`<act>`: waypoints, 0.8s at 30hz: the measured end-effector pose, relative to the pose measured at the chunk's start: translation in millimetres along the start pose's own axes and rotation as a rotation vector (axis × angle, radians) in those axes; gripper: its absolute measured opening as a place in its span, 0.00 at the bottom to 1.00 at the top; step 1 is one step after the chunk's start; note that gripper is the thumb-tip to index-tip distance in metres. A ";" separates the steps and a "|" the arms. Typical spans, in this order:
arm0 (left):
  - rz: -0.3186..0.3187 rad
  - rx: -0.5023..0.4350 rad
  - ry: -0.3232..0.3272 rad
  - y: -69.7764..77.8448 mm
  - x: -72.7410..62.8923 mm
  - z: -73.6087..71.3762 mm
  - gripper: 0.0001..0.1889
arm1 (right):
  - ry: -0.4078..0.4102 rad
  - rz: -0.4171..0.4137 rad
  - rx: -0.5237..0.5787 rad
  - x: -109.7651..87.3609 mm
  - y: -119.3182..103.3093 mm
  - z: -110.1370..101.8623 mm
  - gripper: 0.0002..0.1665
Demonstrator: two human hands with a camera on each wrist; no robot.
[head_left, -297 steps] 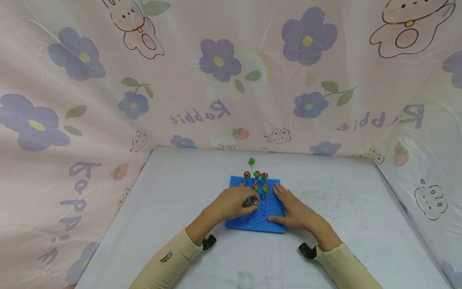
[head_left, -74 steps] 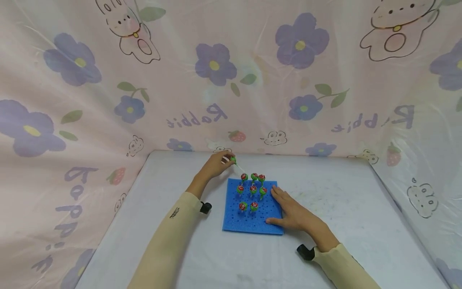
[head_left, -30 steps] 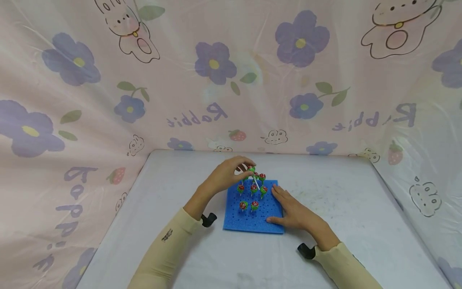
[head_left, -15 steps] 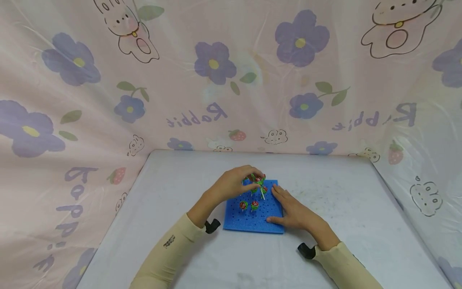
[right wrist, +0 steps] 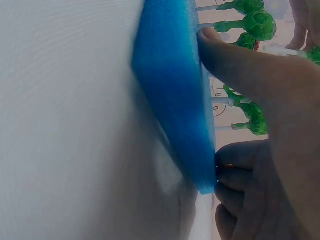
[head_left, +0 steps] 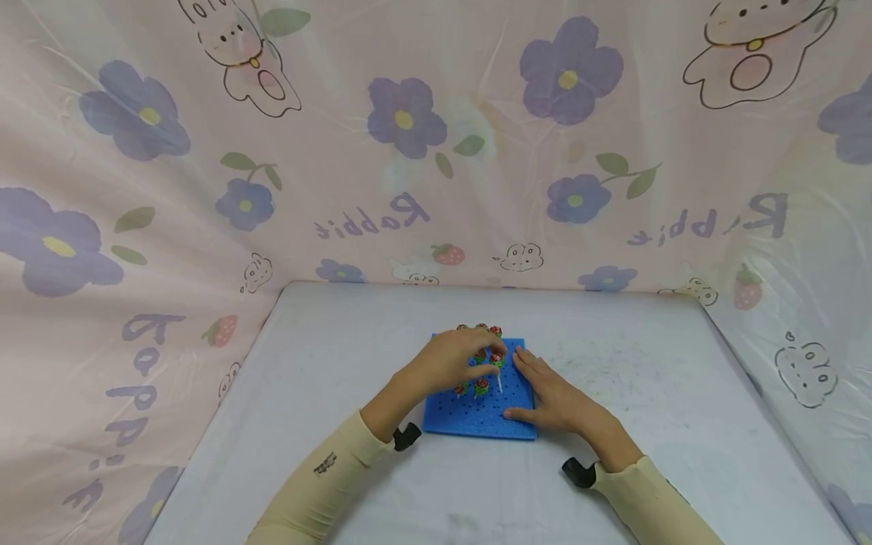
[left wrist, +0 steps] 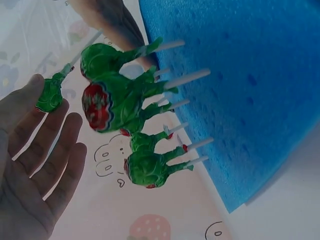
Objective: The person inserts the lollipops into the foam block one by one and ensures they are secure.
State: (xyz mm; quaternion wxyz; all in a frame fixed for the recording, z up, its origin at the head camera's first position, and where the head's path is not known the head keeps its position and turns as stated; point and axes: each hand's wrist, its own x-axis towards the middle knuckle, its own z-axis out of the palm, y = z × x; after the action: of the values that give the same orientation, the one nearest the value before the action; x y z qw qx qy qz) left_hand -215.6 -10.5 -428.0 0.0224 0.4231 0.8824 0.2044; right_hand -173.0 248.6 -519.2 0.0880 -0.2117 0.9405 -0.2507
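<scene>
My left hand [head_left: 446,359] pinches a wrapped lollipop between thumb and fingertips, its white stick pointing down over the front right part of a blue foam board [head_left: 459,425]. In the left wrist view this lollipop [left wrist: 50,95] has a green wrapper, and the other fingers are spread. Several green and red lollipops stand upright by their sticks in the perforated board, among them a front one [head_left: 481,387] and a back one [head_left: 496,331]; my left hand partly hides them. My right hand [head_left: 559,397] rests with extended fingers on the board's right side, thumb [right wrist: 215,42] on its top.
The board lies on a white-covered table [head_left: 327,356]. A pale pink curtain [head_left: 341,151] printed with flowers and rabbits hangs behind and at the sides. A black wrist device [head_left: 407,437] sits at the left cuff, another [head_left: 579,473] at the right cuff.
My left hand picked up the lollipop from behind the board, then brought it over the back rows toward the front right. My right hand stays at the board's right side.
</scene>
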 end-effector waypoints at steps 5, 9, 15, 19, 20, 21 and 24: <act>-0.007 0.013 -0.018 3.5 0.0 4.5 0.18 | 0.003 -0.002 0.006 0.2 -0.8 -1.0 0.69; -0.011 0.040 -0.024 6.8 -1.1 6.4 0.18 | 0.004 -0.005 0.006 -0.2 -0.7 -1.0 0.69; -0.031 0.078 -0.031 7.8 -1.8 10.4 0.19 | 0.007 -0.013 0.007 -0.6 -0.6 -0.7 0.69; -0.015 0.090 -0.026 6.1 -1.1 15.3 0.19 | 0.006 -0.016 0.010 -1.1 -1.1 -1.0 0.68; -0.009 0.095 -0.024 5.7 -0.8 16.6 0.19 | 0.007 -0.017 0.011 -1.1 -1.4 -1.1 0.68; -0.004 0.098 -0.021 5.3 -0.5 17.9 0.19 | 0.007 -0.018 0.013 -1.2 -1.6 -1.2 0.68; 0.006 0.118 -0.020 4.8 0.2 20.8 0.19 | 0.010 -0.020 0.016 -1.4 -2.5 -1.7 0.68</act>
State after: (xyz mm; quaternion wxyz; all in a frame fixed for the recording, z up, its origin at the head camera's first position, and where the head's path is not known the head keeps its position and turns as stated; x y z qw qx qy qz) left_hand -207.8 -0.6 -445.2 0.0055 0.4283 0.8915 0.1478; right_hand -171.4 248.0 -516.4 0.0825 -0.2191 0.9368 -0.2601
